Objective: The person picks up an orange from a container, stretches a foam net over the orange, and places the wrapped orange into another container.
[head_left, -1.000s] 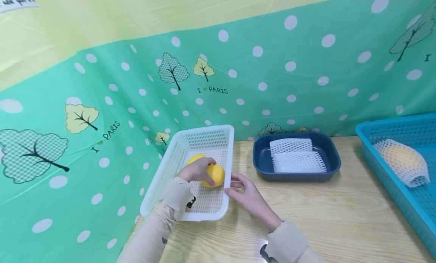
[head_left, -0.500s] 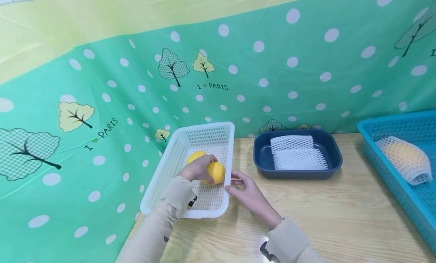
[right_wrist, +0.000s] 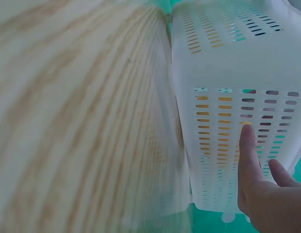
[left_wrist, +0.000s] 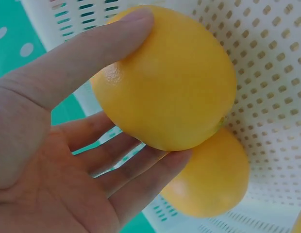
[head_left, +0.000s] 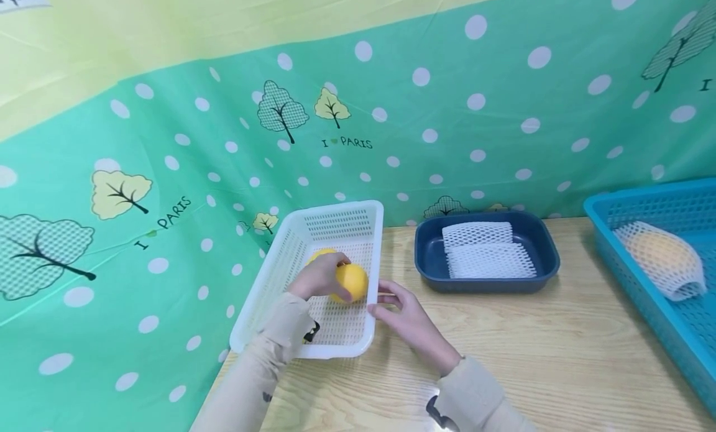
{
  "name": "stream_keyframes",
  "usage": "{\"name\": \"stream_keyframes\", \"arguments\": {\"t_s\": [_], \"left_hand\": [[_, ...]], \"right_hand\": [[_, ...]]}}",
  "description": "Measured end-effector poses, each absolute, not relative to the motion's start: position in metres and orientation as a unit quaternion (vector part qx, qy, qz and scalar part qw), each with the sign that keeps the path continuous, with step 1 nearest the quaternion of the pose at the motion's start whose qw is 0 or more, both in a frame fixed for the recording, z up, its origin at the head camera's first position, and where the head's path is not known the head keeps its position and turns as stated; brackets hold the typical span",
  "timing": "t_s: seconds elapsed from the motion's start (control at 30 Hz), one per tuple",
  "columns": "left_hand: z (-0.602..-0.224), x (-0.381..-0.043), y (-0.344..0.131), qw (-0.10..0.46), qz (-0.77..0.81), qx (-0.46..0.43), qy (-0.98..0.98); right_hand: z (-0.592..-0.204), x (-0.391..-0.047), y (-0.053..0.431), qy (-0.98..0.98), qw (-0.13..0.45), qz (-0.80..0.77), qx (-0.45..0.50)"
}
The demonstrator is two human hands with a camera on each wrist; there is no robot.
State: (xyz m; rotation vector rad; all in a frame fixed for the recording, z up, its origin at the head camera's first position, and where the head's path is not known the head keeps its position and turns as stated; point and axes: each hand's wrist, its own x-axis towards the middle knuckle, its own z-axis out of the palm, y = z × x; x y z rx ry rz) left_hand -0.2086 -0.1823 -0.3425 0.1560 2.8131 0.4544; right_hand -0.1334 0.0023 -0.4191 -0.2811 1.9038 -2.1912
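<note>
In the head view my left hand [head_left: 321,276] reaches into a white plastic basket [head_left: 254,311] and grips a round yellow citrus fruit [head_left: 353,283]. The left wrist view shows the thumb across one side of this fruit [left_wrist: 170,77] and the fingers along the other. A second yellow citrus fruit [left_wrist: 209,179] lies right beside it, mostly hidden behind my hand in the head view. Outside the basket, my right hand [head_left: 405,314] has its thumb at the right rim. In the right wrist view, extended fingers [right_wrist: 247,160] rest at the slotted wall.
Right of the basket stands a dark blue tray [head_left: 486,286] with white foam net sleeves [head_left: 489,258]. A turquoise basket [head_left: 632,270] at the far right holds a netted fruit [head_left: 662,258]. A green polka-dot cloth [head_left: 425,109] hangs behind the wooden table [head_left: 559,345].
The head view has shifted slightly. Both hands keep about the same places, the left on the fruit and the right at the basket's side.
</note>
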Motion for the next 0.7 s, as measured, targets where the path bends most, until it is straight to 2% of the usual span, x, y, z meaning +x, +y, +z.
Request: {"name": "stream_keyframes", "arguments": {"t_s": [0.37, 0.7], "left_hand": [[-0.308, -0.198, -0.189, 0.089, 0.209, 0.082, 0.97], [-0.28, -0.174, -0.177, 0.057, 0.262, 0.121, 0.956]], "right_hand": [[-0.419, -0.134, 0.002, 0.645, 0.116, -0.748, -0.103], [-0.417, -0.133, 0.003, 0.642, 0.12, -0.75, -0.102]]}}
